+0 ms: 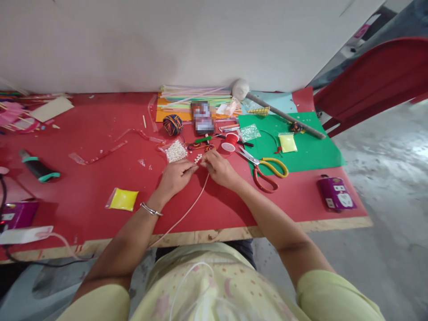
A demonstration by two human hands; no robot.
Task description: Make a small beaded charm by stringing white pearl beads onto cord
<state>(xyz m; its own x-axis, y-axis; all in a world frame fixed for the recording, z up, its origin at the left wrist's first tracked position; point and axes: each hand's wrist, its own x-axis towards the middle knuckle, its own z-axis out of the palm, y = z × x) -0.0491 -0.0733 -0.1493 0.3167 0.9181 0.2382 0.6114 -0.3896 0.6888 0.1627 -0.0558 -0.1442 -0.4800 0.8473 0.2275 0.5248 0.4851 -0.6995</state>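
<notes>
Close together over the red table covering, my left hand [177, 177] and my right hand [219, 169] have their thumbs and fingers pinched. What lies between the fingertips is too small to make out. Loose white pearl beads [198, 158] sit just beyond the fingertips. Beside them, a clear bag of pearl beads [176, 151] lies past my left hand. A pale pink cord [187, 209] runs from under my right hand to the table's front edge; whether I hold it cannot be told. Past my right hand stand a red thread spool [230, 142] and scissors [264, 167] with red and yellow handles.
Farther back lie a multicolored yarn ball [173, 125], a phone [202, 117] and pipe cleaners [194, 94]. A stick with a white ball end [284, 113] crosses green paper [310, 154]. Yellow packets [123, 199], a box cutter [38, 168] and purple power sockets [336, 194] lie around.
</notes>
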